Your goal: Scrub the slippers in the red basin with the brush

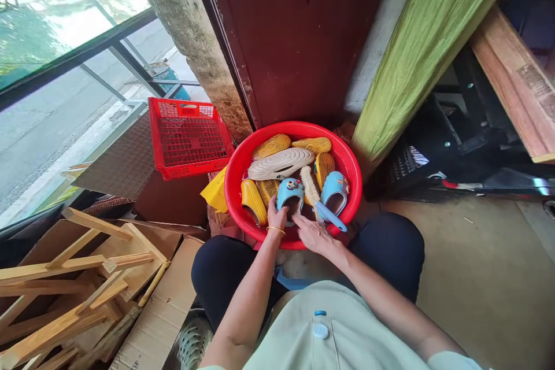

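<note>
A light blue clog [289, 188] with a small cartoon decoration is tipped with its opening toward me at the near side of a red basin [293, 129]. My left hand [276, 215] grips its left edge. On the clog's near right edge, my right hand [313, 233] is closed, its fingertips partly hidden. Just right of it lie a scrub brush [309, 182] with pale bristles and a blue handle, and a second blue clog [335, 192]. Several yellow shoes [255, 201] and a cream shoe [281, 163], sole up, fill the rest of the basin.
A red plastic crate [191, 170] stands beyond the basin's left side. Wooden frames [82, 269] and flattened cardboard [158, 312] lie at left. A dark red door [299, 40] rises behind, with a green curtain [416, 52] and a black metal frame [468, 139] to the right.
</note>
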Demonstrator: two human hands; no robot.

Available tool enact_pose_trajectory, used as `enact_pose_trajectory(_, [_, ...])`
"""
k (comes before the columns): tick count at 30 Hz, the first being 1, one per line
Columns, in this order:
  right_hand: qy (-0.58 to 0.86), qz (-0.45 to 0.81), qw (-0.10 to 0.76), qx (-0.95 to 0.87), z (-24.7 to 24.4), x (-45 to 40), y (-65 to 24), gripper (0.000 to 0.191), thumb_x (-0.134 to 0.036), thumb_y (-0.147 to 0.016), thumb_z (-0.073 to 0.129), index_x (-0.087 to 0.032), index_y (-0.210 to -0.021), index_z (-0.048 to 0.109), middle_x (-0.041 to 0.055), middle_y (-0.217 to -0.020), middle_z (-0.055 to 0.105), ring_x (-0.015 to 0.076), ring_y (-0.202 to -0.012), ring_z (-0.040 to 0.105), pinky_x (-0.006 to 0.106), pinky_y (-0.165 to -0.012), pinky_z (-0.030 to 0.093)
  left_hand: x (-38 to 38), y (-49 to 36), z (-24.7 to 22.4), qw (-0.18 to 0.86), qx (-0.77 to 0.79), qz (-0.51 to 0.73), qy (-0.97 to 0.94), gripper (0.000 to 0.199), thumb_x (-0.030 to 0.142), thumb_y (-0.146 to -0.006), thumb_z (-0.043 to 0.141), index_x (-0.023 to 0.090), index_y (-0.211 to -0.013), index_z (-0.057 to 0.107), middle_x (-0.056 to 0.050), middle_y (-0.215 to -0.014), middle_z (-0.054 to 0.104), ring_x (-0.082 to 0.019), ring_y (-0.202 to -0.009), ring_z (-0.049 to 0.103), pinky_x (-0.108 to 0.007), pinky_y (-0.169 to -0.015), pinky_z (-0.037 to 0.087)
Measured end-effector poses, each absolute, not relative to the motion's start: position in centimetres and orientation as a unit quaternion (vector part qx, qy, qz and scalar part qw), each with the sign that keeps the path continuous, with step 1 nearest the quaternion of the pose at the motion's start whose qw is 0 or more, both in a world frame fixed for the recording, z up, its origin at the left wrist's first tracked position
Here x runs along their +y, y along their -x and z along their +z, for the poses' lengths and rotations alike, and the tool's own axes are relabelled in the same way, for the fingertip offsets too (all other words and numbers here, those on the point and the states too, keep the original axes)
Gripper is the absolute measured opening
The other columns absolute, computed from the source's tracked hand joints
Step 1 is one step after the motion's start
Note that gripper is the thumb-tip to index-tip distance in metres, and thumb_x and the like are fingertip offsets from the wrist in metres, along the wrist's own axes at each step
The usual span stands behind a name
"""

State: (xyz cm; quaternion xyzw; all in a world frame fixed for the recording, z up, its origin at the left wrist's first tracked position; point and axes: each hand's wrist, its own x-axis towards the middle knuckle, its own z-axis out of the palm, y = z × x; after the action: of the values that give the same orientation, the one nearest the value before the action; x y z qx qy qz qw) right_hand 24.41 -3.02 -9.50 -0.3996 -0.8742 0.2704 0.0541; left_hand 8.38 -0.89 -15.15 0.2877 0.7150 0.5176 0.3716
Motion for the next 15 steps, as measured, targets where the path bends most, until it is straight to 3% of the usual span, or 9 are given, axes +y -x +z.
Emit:
enact_pose_trajectory(3, [0.425,0.257,0.140,-0.857,-10.6,-3.4,-25.3,0.042,-0.014,-0.096,0.042,-0.018,-0.130,0.067,0.0124,-0.144,0.061,0.0204,-0.117,0.066,0.034,-0.101,0.053,-1.0,-8.6,-14.1,0.318,0.745,0.489,-0.325,0.060,0.020,-0.075,0.065,0.019,-0.134,0.056,-0.013,-0.132,0.064,-0.030,-0.126,0.059,-0.047,-0.112,0.045])
enact_pose_trajectory(6, [0.489,0.262,0.147,-0.819,-10.8,-2.7,-25.3,0.041,-0.008,-0.094,0.040,-0.014,-0.121,0.071,0.0154,-0.125,0.070,0.0216,-0.115,0.066,0.036,-0.104,0.051,-1.6,-9.0,-12.3,0.181,0.731,0.482,-0.448,0.050,0.028,-0.084,0.062,0.017,-0.133,0.057,-0.017,-0.138,0.060,-0.034,-0.134,0.052,-0.053,-0.116,0.039])
enact_pose_trajectory(9, [0.511,0.276,0.115,-0.806,-10.2,-1.8,-25.0,0.042,-0.006,-0.094,0.039,-0.011,-0.124,0.068,0.0154,-0.117,0.072,0.0221,-0.111,0.066,0.036,-0.102,0.050,-2.4,-9.5,-11.0,0.200,0.678,0.456,-0.541,0.034,0.032,-0.093,0.055,0.019,-0.125,0.061,-0.015,-0.118,0.069,-0.029,-0.112,0.065,-0.046,-0.105,0.048])
enact_pose_trajectory(12, [0.498,0.257,0.117,-0.820,-8.7,-1.3,-24.9,0.045,-0.011,-0.098,0.035,-0.015,-0.132,0.065,0.0144,-0.125,0.070,0.0223,-0.116,0.063,0.036,-0.104,0.048,-2.8,-10.2,-11.0,0.273,0.672,0.369,-0.581,0.022,0.027,-0.094,0.054,0.022,-0.112,0.066,-0.012,-0.100,0.071,-0.027,-0.095,0.068,-0.041,-0.095,0.053])
enact_pose_trajectory(15, [0.502,0.186,0.104,-0.838,-6.9,-0.4,-24.9,0.050,-0.018,-0.101,0.035,-0.018,-0.148,0.052,0.0166,-0.146,0.056,0.0271,-0.133,0.052,0.042,-0.112,0.041,-2.2,-11.0,-11.8,0.250,0.731,0.278,-0.571,0.026,0.025,-0.087,0.062,0.020,-0.112,0.065,-0.017,-0.117,0.067,-0.033,-0.113,0.063,-0.046,-0.104,0.047])
